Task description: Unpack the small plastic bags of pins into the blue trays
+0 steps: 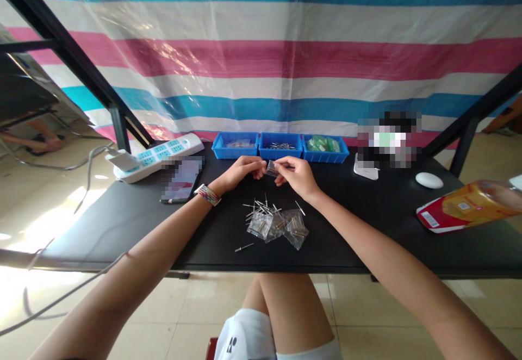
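A small clear plastic bag (271, 168) is pinched between my two hands above the black table. My left hand (247, 169) has its fingers closed at the bag's left edge. From the other side, my right hand (296, 176) grips it between thumb and fingers. Whatever the bag holds is too small to make out. Nearer to me lies a loose heap of silver blind rivets (263, 208). Several filled clear bags (296, 228) with small metal pieces overlap just below the heap. One rivet (243, 248) lies apart, closer to the front edge.
Three blue bins stand at the back: one with clear bags (235, 153), one with metal pins (281, 155), one with green packets (326, 156). Leftward are a power strip (163, 154) and phone (183, 179). A white mouse (429, 180) and drink bottle (468, 206) are at right.
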The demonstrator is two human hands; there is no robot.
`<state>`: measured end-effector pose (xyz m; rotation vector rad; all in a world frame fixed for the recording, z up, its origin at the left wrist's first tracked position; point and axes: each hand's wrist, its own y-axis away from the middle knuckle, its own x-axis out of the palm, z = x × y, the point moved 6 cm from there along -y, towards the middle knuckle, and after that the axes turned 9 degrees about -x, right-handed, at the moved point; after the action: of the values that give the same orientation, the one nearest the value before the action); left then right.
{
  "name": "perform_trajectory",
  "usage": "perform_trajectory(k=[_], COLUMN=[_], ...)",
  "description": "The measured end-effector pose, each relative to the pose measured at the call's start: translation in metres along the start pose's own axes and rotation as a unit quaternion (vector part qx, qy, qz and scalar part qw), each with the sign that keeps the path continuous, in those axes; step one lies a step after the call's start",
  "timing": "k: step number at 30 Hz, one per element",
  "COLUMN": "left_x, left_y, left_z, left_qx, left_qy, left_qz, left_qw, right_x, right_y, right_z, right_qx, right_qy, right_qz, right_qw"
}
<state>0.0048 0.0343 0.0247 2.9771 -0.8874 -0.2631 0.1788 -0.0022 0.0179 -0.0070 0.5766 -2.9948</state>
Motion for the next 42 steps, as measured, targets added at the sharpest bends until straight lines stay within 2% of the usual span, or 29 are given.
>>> perform_trajectory(k=[6,13,18,22,25,29,34,36,38,39,40,42], left_x=[0.002,0.002,0.0,0.001,0.0,-0.004,-0.024,-0.038,-0.051,-0.057,-0.061,-0.066], left_y=[0.001,0.001,0.0,0.002,0.004,0.004,0.004,0.005,0.008,0.009,0.01,0.012], left_z=[-0.003,-0.003,0.001,0.0,-0.002,-0.002,-0.002,0.0,0.002,0.003,0.005,0.006], left_qx=[0.005,0.023,0.012,0.01,0.021,0.024,0.049,0.062,0.066,0.063,0.058,0.046], left_qy=[-0.024,-0.049,-0.079,-0.047,-0.028,-0.008,0.037,0.067,0.089,0.096,0.102,0.114], left_qz=[-0.012,-0.008,-0.021,-0.008,-0.025,-0.056,-0.148,-0.206,-0.264,-0.292,-0.317,-0.347], left_qw=[1.0,0.998,0.997,0.999,0.999,0.998,0.987,0.974,0.958,0.949,0.941,0.93], right_x=[0.001,0.002,-0.003,0.0,0.004,0.005,0.006,0.013,0.025,0.034,0.044,0.061], right_y=[-0.003,0.0,0.002,0.006,0.008,0.009,0.013,0.018,0.027,0.033,0.043,0.064], right_z=[-0.007,-0.008,0.01,0.031,0.035,0.038,0.05,0.058,0.067,0.071,0.075,0.087], right_qx=[0.036,-0.013,-0.108,-0.186,-0.199,-0.22,-0.25,-0.246,-0.217,-0.187,-0.159,-0.13], right_qy=[-0.065,0.015,0.092,0.177,0.192,0.198,0.227,0.216,0.177,0.147,0.123,0.101], right_qz=[-0.006,-0.022,-0.042,-0.008,0.015,0.016,0.012,0.053,0.14,0.209,0.29,0.426], right_qw=[0.997,1.0,0.989,0.966,0.961,0.955,0.941,0.943,0.95,0.948,0.936,0.89])
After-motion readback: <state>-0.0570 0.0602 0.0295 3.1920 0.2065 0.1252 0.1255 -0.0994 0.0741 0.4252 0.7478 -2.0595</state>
